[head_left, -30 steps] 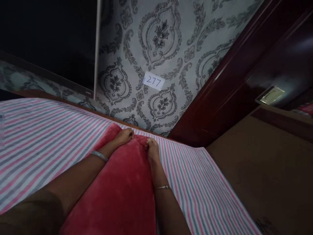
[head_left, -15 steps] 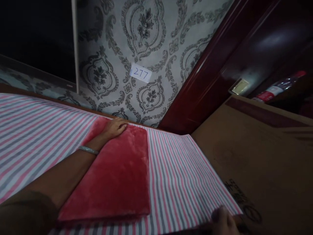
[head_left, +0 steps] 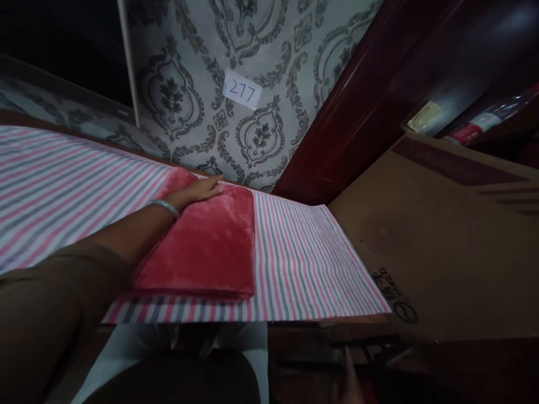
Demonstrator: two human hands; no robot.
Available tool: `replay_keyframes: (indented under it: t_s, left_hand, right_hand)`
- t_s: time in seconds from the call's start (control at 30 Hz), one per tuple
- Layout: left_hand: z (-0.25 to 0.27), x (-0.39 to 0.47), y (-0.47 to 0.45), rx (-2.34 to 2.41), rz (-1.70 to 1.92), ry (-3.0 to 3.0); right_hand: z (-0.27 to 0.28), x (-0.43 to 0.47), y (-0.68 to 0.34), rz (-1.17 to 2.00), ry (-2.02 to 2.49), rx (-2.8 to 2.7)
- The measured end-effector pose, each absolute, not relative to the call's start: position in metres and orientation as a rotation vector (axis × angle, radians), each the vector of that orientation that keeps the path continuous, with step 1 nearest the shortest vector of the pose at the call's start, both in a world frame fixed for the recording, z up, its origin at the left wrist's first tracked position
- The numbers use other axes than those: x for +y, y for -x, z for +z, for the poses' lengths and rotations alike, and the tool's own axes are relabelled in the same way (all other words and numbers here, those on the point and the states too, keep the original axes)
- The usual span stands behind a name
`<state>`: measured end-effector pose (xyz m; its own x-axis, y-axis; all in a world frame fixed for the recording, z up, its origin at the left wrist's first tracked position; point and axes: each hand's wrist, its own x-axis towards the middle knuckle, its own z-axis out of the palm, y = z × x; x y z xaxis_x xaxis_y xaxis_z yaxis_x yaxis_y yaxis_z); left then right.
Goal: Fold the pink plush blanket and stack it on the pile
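Note:
A folded red plush cloth (head_left: 210,247) lies on a striped tablecloth (head_left: 303,258) of pink, grey and white. My left hand (head_left: 202,189), with a bracelet at the wrist, rests on the cloth near its far edge. Its fingers are stretched out and lie flat on the plush. Low in the view, past the table's front edge, my right hand (head_left: 351,381) shows only in part. It is dim and smeared, and I cannot tell whether it holds anything.
A large cardboard box (head_left: 446,247) stands against the table's right end, with a red-labelled bottle (head_left: 475,128) behind it. Patterned wallpaper with a paper marked 277 (head_left: 242,88) rises at the back. A dark screen (head_left: 63,50) is at upper left.
The view has tilted down, showing the table's front edge and the floor area. My right hand has moved off the tablecloth's front right corner. My left hand stays on the cloth, fingers straighter.

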<state>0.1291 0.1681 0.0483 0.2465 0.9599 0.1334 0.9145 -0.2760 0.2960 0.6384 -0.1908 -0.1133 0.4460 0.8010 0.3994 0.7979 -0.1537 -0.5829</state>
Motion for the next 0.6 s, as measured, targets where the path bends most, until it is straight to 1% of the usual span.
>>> replay_keyframes:
  t_s: [0.13, 0.23, 0.33, 0.4, 0.47, 0.6]
  left_hand:
    - [0.076, 0.139, -0.123, 1.785, 0.481, -2.365]
    - [0.088, 0.093, -0.123, 1.672, 0.438, -2.527]
    - [0.081, 0.034, -0.122, 1.676, 0.415, -2.593]
    - [0.064, 0.001, -0.117, 1.715, 0.392, -2.602]
    - [0.041, -0.020, -0.108, 1.778, 0.330, -2.558]
    - [0.004, -0.028, -0.088, 1.879, 0.343, -2.491]
  right_hand:
    - [-0.071, -0.153, -0.612, -0.014, 1.752, -1.473]
    - [-0.025, -0.117, -0.549, 0.002, 1.498, -1.656]
    - [0.006, -0.089, -0.480, 0.011, 1.204, -1.905]
    - [0.009, -0.076, -0.445, 0.031, 1.035, -2.051]
    - [-0.002, -0.067, -0.423, 0.083, 0.941, -2.165]
    - [-0.037, -0.059, -0.412, 0.217, 0.921, -2.216]
